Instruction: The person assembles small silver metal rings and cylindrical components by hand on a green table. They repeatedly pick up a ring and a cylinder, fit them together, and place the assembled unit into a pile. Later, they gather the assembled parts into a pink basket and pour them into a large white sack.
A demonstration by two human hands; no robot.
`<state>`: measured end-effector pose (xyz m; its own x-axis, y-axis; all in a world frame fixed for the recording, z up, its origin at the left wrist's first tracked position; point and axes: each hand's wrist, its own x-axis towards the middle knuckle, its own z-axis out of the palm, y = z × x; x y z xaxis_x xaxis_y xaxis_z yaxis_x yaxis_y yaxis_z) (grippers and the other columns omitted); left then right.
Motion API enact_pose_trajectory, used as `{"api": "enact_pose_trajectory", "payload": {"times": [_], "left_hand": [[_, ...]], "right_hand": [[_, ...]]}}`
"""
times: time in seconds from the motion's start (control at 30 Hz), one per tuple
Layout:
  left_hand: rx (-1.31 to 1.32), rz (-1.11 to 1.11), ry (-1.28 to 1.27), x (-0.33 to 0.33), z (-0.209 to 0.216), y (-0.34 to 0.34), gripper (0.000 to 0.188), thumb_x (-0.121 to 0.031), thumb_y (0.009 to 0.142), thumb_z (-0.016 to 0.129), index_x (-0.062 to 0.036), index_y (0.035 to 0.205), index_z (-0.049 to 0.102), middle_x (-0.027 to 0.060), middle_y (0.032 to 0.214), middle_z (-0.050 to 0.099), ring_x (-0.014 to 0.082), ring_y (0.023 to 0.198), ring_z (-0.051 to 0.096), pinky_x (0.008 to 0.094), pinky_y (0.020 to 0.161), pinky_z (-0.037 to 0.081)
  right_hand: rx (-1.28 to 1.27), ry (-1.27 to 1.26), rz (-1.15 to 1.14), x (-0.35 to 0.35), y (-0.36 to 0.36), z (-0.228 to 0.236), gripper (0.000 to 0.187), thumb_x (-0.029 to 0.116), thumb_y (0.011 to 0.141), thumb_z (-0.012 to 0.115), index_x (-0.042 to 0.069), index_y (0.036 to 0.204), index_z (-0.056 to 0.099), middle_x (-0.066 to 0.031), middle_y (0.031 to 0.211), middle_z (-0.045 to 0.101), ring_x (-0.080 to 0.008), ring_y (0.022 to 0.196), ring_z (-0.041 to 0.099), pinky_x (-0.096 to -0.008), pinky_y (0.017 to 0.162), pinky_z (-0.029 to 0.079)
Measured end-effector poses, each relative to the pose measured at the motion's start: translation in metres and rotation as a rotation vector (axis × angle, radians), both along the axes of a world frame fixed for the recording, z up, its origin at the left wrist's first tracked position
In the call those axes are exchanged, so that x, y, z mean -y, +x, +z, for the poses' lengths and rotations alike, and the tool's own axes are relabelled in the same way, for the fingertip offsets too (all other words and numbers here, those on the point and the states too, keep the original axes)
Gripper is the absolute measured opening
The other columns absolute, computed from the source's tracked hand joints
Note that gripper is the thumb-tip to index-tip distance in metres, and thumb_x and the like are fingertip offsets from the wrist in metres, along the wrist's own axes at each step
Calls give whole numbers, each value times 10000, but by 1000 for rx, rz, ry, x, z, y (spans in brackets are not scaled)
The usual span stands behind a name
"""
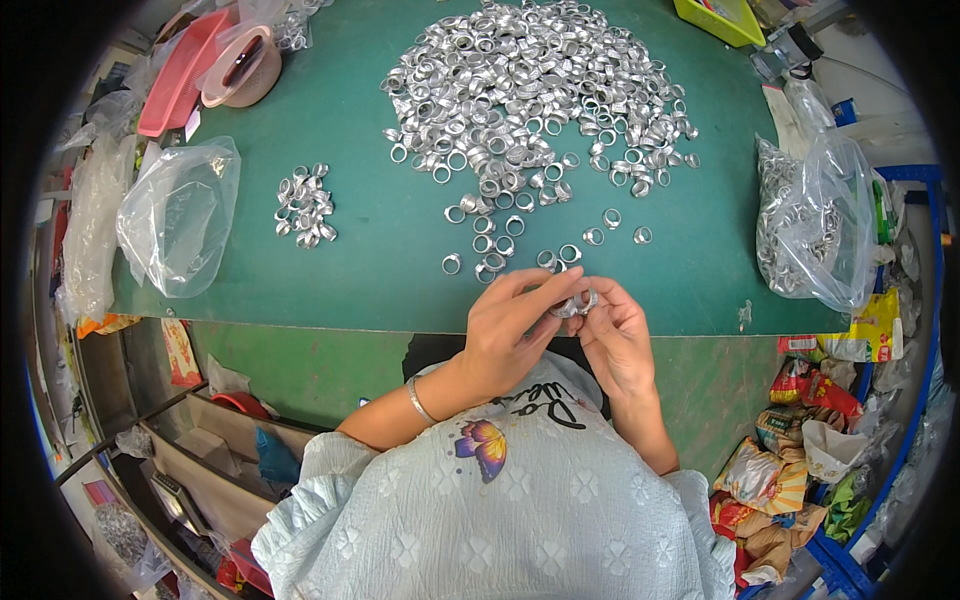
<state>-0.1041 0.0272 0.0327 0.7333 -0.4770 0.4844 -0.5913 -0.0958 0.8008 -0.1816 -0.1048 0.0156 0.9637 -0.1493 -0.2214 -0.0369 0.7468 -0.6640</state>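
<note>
Just past the table's near edge, my left hand [510, 328] and my right hand [617, 340] meet with fingertips pinched around silver metal rings [588, 300]. At least two rings show between the fingers; my left fingers partly cover them. Loose silver rings [482, 243] lie scattered on the green table just beyond my hands. Farther back spreads a large heap of the same rings [530, 85]. Off to the left sits a small separate pile of rings [305, 206].
The green tabletop [350, 270] ends just before my body. At the left are a crumpled clear plastic bag [180, 220], a pink bowl [242, 75] and a pink tray [180, 85]. A clear bag of rings [812, 220] stands right; a yellow-green basket [722, 20] is far right.
</note>
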Motion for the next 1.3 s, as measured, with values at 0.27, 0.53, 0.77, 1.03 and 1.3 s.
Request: {"api": "enact_pose_trajectory", "payload": {"times": [0.27,0.53,0.77,1.03,1.3], "left_hand": [[-892,-283,-62,-3,-3,5,379,75,786,483,-8,1153,529,103,966,605,177,809,581,289,705,478],[-1744,-436,-557,-2,-31,3,254,-175,917,458,14,1073,521,57,880,539,115,721,500,236,588,409],[-1740,-340,-314,-2,-17,2,227,-106,901,475,-3,1093,538,22,795,535,63,574,403,183,458,291],[-1612,-350,-364,-3,-20,-1,279,-97,894,507,-28,1164,509,16,892,530,46,554,358,181,454,274],[-1275,-301,-261,6,-10,2,318,-175,920,493,-24,1199,497,20,860,544,43,570,399,184,445,299]], "right_hand": [[-116,-450,-131,-7,4,-2,267,-17,820,588,-22,1081,532,-34,858,598,-107,692,540,-226,659,443],[23,-1300,-242,7,14,7,198,-37,722,644,-24,919,625,-76,752,565,-121,626,532,-238,565,435],[-107,-1967,-109,42,49,-12,330,75,728,662,11,1035,561,-119,1056,495,-293,905,496,-380,763,425],[-54,-1558,-174,42,42,-22,230,-24,738,642,15,956,579,-74,997,491,-170,774,529,-267,663,439],[92,-939,-5,21,15,1,337,-144,679,630,-20,990,589,-50,1045,452,-87,791,479,-196,662,418]]}}
